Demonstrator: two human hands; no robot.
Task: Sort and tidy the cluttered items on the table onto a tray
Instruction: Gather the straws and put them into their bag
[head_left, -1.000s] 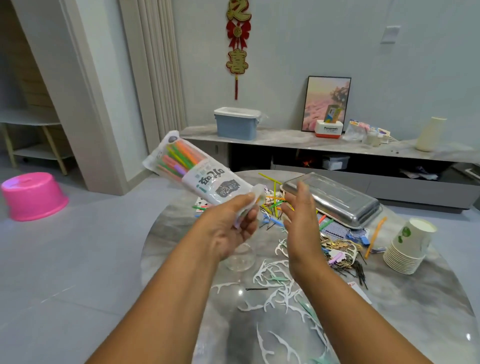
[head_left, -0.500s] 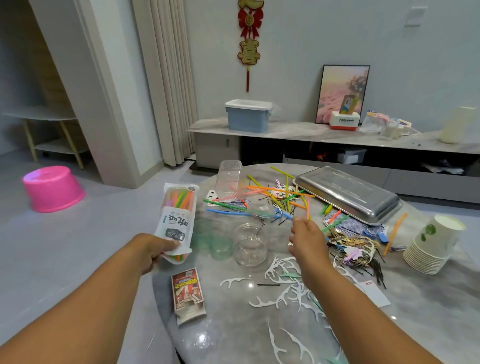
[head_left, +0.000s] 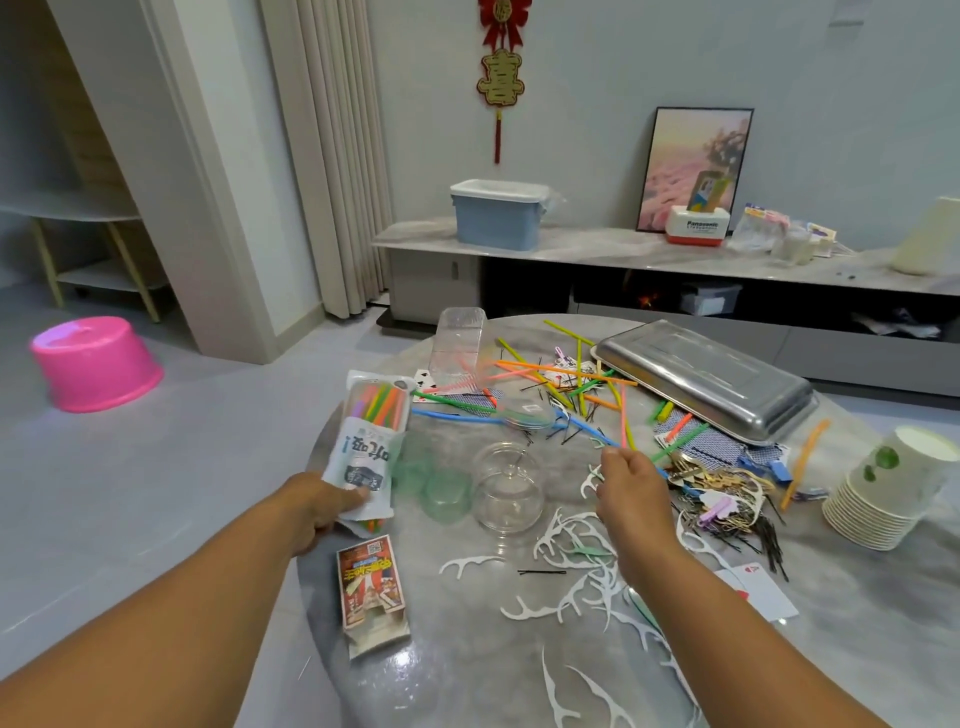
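Now straw pack (head_left: 370, 451) lowered — tableward, hands apart

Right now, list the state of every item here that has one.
Straw packet: upright, gripped at its bottom by the left hand.
Right hand: pinching a loose straw.
Metal tray: upside down on the table.
Paper cups: nested, lying tilted.
Card box: lying flat, bottom flap open.
Blue bin: lid on.

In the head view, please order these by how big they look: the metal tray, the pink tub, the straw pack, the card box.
1. Metal tray, largest.
2. Pink tub; it stands farther off on the floor, so its true size is unsure.
3. Straw pack and card box look about alike; I would not rank them.
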